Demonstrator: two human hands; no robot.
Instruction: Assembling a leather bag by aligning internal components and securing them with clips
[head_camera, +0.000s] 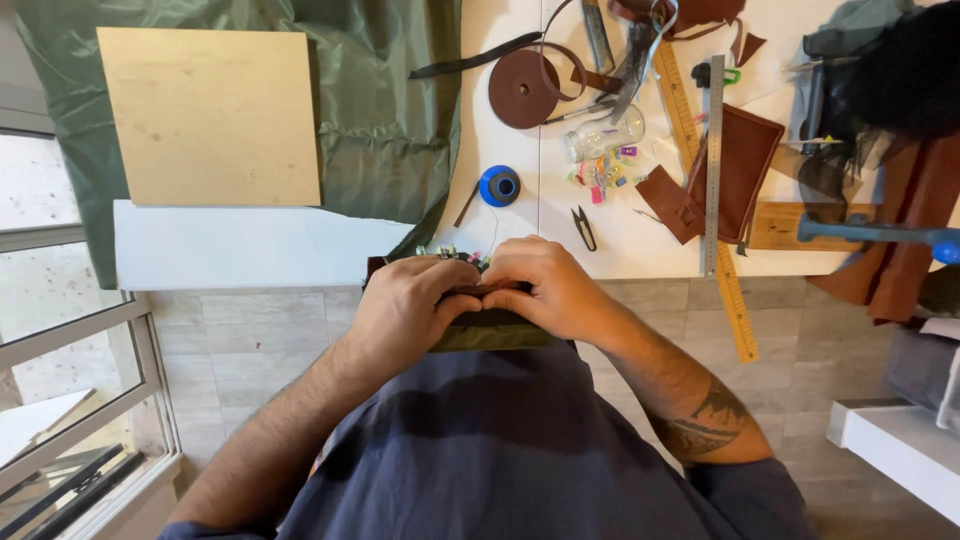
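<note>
Setting: a white worktable (250, 245) above a grey tiled floor, a window at the left; seen from overhead.
Workpiece: a brown leather and olive fabric piece (492, 330) held just off the table's near edge, against the person's body, so both hands can press on one seam.
Left hand (405, 300): curled over the piece's left end, fingers closed down on its upper edge, wrist bent inward.
Right hand (545, 285): closed on the right end, its thumb meeting the left thumb at the middle; the two hands touch.
Small clips (450, 252): coloured, along the far edge of the piece, apparently pinning the layers.
Within reach: blue thread spool (498, 186), black snips (584, 228), steel ruler (713, 160), a roll of brown strap (525, 88).
Far left: a tan board (212, 115) lying on green fabric (390, 120), well apart from the hands.
</note>
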